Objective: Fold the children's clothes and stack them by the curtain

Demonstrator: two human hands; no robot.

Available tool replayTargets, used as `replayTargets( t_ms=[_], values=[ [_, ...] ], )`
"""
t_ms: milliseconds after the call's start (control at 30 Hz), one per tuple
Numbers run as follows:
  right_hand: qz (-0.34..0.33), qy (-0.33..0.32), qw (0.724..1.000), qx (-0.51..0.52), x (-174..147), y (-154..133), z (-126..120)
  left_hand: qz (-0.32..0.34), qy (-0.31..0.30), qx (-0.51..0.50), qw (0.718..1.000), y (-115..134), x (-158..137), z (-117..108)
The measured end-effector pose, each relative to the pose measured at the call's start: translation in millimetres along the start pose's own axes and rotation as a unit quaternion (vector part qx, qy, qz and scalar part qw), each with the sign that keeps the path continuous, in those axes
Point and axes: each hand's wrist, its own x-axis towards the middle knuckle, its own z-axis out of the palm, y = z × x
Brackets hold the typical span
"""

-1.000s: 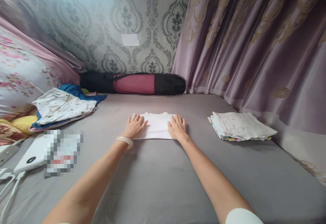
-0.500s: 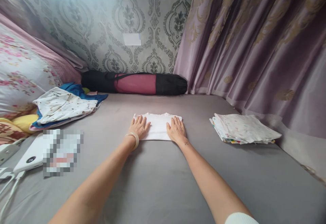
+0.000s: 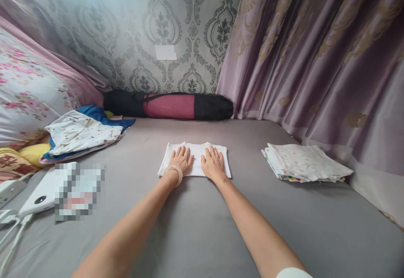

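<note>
A white folded garment [image 3: 196, 165] lies flat on the grey bed sheet [image 3: 195, 219] in front of me. My left hand [image 3: 181, 161] rests flat on its left half, fingers stretched out, with a pale bangle on the wrist. On the right half lies my right hand [image 3: 213, 162], also flat with the fingers a little apart. Bare cloth shows between the two hands and at both outer ends. Parts of the garment under the palms are hidden.
A stack of folded clothes [image 3: 307, 162] sits at the right. At the left are loose clothes [image 3: 83, 130], a white power bank [image 3: 47, 189] with cables, and a floral pillow [image 3: 25, 88]. A long black and red bag [image 3: 170, 106] lies along the wall.
Both hands have slid inward over the white garment, closer together, so its outer ends now show. The garment stays flat, and the view has shifted slightly.
</note>
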Motion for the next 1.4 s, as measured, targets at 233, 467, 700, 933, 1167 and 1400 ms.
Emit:
replayTargets(
  t_ms=[233,467,700,933,1167,1400],
  values=[
    [0.003,0.003,1.000,-0.004,0.0,0.8,2.3,-0.001,0.002,-0.006,1.000,-3.4,0.1,3.1],
    [0.023,-0.004,1.000,0.005,0.8,-11.2,-2.9,0.017,0.068,0.005,0.998,-5.1,-7.5,8.1],
    [-0.022,-0.028,0.999,0.035,6.0,-49.4,0.6,0.042,0.133,0.047,0.989,-24.5,-24.1,9.7],
    [-0.033,-0.015,0.999,0.022,5.7,-52.7,10.9,0.013,0.109,0.013,0.994,-57.1,-29.4,8.0],
    [-0.030,-0.021,0.999,0.015,5.7,-53.4,10.4,0.031,0.162,-0.027,0.986,-61.4,-27.4,15.7],
    [-0.027,-0.031,0.999,0.029,6.5,-56.3,10.1,0.057,0.237,-0.104,0.964,-76.1,-21.9,26.8]
  ],
)
